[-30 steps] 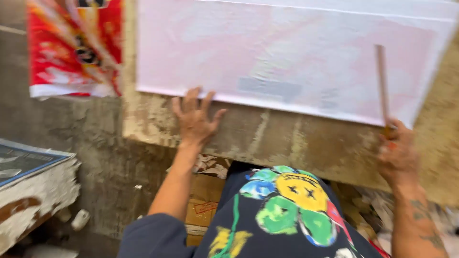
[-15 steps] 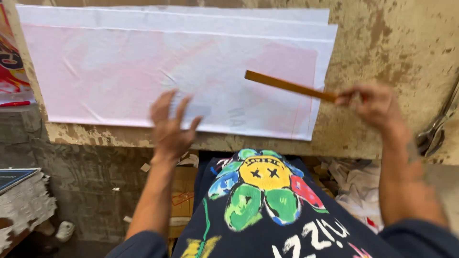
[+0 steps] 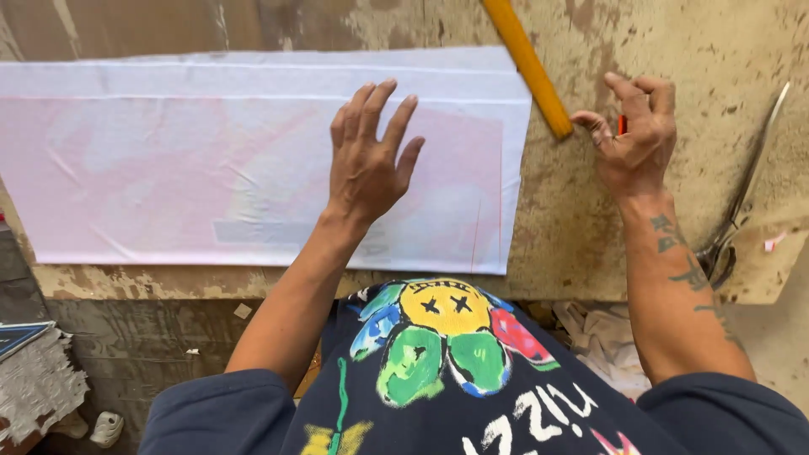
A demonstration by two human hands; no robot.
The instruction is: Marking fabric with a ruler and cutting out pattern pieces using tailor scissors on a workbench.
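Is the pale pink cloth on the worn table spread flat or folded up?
Spread flat: the pale pink cloth lies stretched across the worn table, layers stacked, left hand over it.

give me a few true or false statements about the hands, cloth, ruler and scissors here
1. The left hand lies flat on the cloth. True.
2. The ruler lies across the middle of the cloth. False: it lies on the table, past the cloth's right edge.
3. The right hand holds the scissors. False: they lie apart to its right; it pinches something small and red.
4. The table is worn and stained. True.
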